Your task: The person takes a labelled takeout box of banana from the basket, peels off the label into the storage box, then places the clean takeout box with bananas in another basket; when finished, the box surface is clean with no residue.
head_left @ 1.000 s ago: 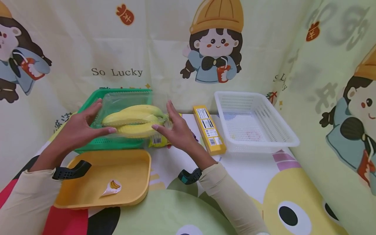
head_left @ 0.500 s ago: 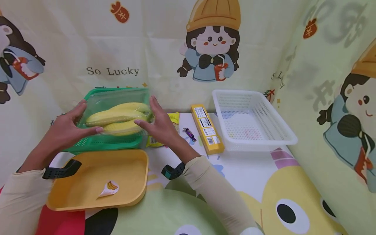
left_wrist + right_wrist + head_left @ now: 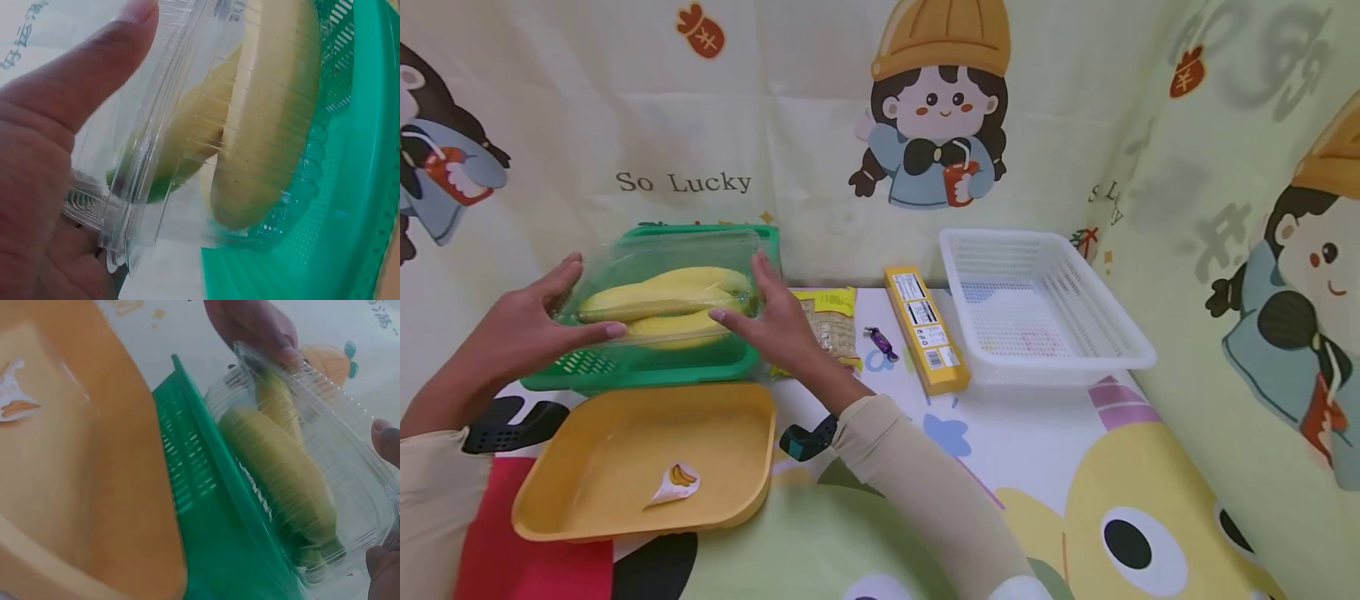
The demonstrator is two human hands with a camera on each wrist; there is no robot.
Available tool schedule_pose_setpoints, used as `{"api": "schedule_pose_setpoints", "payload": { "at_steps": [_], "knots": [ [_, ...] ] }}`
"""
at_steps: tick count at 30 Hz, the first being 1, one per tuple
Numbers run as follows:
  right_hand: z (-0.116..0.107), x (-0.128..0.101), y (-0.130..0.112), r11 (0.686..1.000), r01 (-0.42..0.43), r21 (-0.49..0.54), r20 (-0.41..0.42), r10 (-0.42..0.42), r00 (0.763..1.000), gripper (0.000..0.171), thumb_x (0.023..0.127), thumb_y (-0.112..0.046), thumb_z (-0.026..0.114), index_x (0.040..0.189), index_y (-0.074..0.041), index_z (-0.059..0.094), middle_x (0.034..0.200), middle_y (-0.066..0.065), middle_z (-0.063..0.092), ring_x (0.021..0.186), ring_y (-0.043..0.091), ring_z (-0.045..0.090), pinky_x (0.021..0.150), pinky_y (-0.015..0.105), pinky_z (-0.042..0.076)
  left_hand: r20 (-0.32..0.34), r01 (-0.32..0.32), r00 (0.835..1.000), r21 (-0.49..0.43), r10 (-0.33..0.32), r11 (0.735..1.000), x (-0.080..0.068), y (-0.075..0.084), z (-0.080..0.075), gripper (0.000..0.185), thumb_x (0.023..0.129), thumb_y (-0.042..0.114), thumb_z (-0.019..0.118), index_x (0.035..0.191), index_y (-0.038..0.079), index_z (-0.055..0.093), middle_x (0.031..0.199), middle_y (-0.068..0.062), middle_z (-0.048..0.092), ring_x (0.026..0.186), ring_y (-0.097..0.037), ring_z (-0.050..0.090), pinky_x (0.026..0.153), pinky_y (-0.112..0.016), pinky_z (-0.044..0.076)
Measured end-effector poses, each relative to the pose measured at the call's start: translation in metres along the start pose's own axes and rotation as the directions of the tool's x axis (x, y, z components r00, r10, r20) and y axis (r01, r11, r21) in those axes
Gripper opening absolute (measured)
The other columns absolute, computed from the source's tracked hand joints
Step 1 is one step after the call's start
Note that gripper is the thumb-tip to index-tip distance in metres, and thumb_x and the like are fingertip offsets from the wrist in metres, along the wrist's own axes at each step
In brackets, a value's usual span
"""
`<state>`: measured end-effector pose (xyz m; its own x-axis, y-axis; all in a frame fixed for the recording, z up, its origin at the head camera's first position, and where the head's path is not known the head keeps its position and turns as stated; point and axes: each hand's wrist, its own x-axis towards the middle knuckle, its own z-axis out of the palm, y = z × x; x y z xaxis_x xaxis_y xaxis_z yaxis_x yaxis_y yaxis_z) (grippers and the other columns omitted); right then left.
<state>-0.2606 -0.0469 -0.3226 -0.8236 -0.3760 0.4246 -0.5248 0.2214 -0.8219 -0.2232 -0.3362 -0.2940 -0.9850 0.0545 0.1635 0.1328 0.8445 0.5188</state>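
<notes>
Beyond wrist views, a candy (image 3: 881, 342), perhaps, lies rightward.

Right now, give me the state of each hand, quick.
Left hand: holding the left end of the clear banana box, thumb and fingers pinching it.
Right hand: holding the box's right end the same way, over the green basket.

Yellow tray (image 3: 625, 467) w/ banana sticker (image 3: 674, 483); white basket (image 3: 1045, 304), yellow box (image 3: 925, 329), candy (image 3: 877, 342).
</notes>
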Motion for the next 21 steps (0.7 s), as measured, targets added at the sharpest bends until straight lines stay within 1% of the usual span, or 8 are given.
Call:
{"api": "schedule_pose_setpoints", "payload": {
  "at_steps": [5, 8, 11, 16, 18, 21],
  "knots": [
    [0.012, 0.006, 0.0, 1.0, -0.017, -0.002, 0.009, 0.017, 1.0, 0.088, 0.092, -0.034, 0.069, 0.156, -0.009, 0.015, 0.162, -0.002, 0.007, 0.143, 0.001, 0.005, 0.113, 0.024, 0.018, -0.025, 0.023, 0.999, -0.01, -0.023, 1.0, 0.0, -0.014, 0.001, 0.106, 0.086, 0.046, 0.07, 0.156, 0.022, -0.005, 0.16, -0.018, -0.005, 0.136, -0.059, 0.01, 0.084, -0.073, 0.032],
    [0.019, 0.008, 0.003, 0.999, -0.049, -0.024, 0.018, 0.049, 0.999, 0.088, 0.092, -0.036, 0.069, 0.156, -0.009, 0.015, 0.162, -0.003, 0.008, 0.143, 0.004, 0.007, 0.112, 0.025, 0.02, -0.03, 0.04, 0.999, -0.004, -0.04, 0.999, -0.001, -0.023, 0.003, 0.106, 0.086, 0.048, 0.069, 0.156, 0.021, -0.006, 0.158, -0.023, -0.002, 0.133, -0.062, 0.013, 0.082, -0.07, 0.034],
    [0.026, 0.008, 0.008, 0.994, -0.101, -0.031, 0.035, 0.102, 0.994, 0.092, 0.091, -0.038, 0.069, 0.157, -0.011, 0.012, 0.162, -0.003, 0.006, 0.144, 0.006, 0.007, 0.113, 0.028, 0.02, -0.021, 0.062, 0.998, -0.006, -0.062, 0.998, -0.001, -0.029, 0.006, 0.105, 0.087, 0.049, 0.068, 0.155, 0.019, -0.006, 0.157, -0.026, -0.002, 0.133, -0.062, 0.012, 0.082, -0.069, 0.035],
    [0.03, 0.007, 0.014, 0.983, -0.168, -0.079, 0.07, 0.173, 0.982, 0.1, 0.088, -0.041, 0.071, 0.157, -0.01, 0.004, 0.162, 0.0, 0.001, 0.146, 0.012, 0.004, 0.115, 0.031, 0.017, 0.007, 0.077, 0.997, -0.016, -0.077, 0.997, 0.002, -0.033, 0.012, 0.105, 0.088, 0.049, 0.067, 0.154, 0.017, -0.007, 0.156, -0.028, -0.002, 0.134, -0.061, 0.01, 0.086, -0.071, 0.034],
    [0.03, 0.007, 0.015, 0.979, -0.175, -0.109, 0.083, 0.184, 0.979, 0.1, 0.088, -0.04, 0.071, 0.157, -0.009, 0.005, 0.162, 0.0, 0.0, 0.146, 0.015, 0.004, 0.115, 0.031, 0.017, 0.019, 0.08, 0.997, -0.019, -0.08, 0.997, 0.003, -0.033, 0.014, 0.105, 0.088, 0.05, 0.067, 0.154, 0.016, -0.008, 0.155, -0.03, -0.001, 0.133, -0.062, 0.011, 0.087, -0.071, 0.033],
    [0.031, 0.008, 0.015, 0.972, -0.18, -0.149, 0.095, 0.196, 0.976, 0.097, 0.089, -0.039, 0.071, 0.156, -0.008, 0.008, 0.162, 0.001, 0.002, 0.146, 0.016, 0.006, 0.115, 0.03, 0.018, 0.024, 0.081, 0.996, -0.02, -0.08, 0.997, 0.004, -0.035, 0.016, 0.106, 0.088, 0.049, 0.067, 0.154, 0.016, -0.008, 0.154, -0.034, 0.001, 0.13, -0.064, 0.015, 0.087, -0.071, 0.033]
  ]
}}
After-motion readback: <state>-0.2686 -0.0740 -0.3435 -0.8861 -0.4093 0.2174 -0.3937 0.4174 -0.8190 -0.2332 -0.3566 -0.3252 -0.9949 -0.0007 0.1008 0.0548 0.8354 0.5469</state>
